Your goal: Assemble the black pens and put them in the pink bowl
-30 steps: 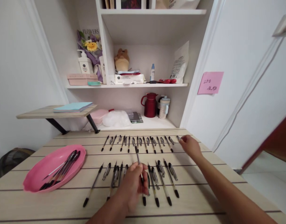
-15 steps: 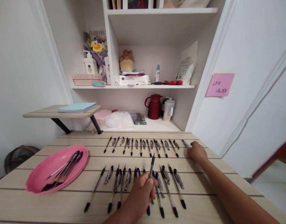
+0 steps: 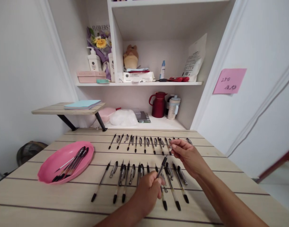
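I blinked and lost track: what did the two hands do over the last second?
The right hand drew back from the right end of the back row toward the middle, fingers now pinched. The left hand kept hold of its pen and swung the upper end rightward, toward the right hand. The pink tray and the front row stayed put.

Pink tray (image 3: 48,166); black pens (image 3: 125,179)

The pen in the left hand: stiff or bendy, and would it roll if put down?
Probably stiff: the pen juts straight from the left hand without sagging. Likely light, since fingers gripping one end hold it up. Its slim round barrel could well roll if nudged sideways on the flat table.
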The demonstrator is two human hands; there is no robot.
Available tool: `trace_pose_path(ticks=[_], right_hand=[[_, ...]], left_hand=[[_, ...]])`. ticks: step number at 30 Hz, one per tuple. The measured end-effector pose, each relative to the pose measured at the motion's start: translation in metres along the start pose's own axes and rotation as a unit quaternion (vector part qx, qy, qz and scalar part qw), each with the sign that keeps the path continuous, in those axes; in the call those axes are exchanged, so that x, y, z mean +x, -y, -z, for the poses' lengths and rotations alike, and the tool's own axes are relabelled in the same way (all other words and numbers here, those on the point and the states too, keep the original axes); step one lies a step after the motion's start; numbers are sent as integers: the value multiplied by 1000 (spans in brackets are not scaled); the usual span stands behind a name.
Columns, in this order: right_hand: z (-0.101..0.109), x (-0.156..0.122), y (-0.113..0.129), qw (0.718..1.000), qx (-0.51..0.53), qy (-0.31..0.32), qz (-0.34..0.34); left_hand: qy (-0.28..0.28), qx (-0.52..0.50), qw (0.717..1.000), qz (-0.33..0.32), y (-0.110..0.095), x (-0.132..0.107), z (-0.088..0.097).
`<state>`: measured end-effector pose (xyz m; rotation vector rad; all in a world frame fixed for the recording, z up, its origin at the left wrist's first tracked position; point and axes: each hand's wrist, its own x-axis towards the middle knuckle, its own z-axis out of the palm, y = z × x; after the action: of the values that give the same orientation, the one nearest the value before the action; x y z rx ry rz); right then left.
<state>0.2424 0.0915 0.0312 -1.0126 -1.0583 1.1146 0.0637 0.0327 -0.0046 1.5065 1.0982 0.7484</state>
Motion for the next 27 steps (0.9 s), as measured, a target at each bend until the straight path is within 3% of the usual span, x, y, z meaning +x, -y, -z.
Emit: trace_pose_path(ticks=[9,19,27], right_hand=[[-6,-12,2,1000,-4,28,-4],[-11,-19,-3,998,-31,51,-8],[-14,-22,-9,999,-22,46,2]], left_hand=[[0,7,1000,-10,5,2,2],[-3,18,1000,-11,-5,-2,2],[-47,90,994,-39,-3,-3,-1]])
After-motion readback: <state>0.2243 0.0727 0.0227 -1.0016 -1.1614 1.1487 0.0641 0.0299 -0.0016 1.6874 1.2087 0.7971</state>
